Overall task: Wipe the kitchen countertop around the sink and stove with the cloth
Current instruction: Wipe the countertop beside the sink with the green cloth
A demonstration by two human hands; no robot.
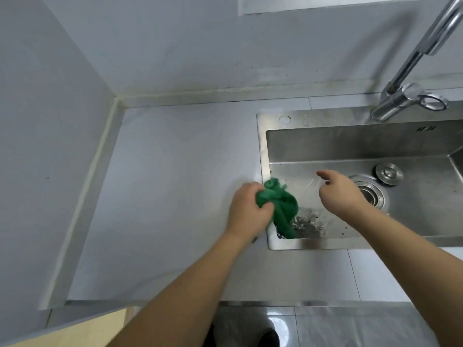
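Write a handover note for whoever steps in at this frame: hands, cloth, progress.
Left hand grips the bunched green cloth at the sink's left rim, cloth hanging into the basin.
Right hand is over the basin, loosely curled, holding nothing.
Countertop left of the sink shows no clear wiping marks; progress cannot be judged.
Left to do: wipe the counter around the sink; the stove is not in view.
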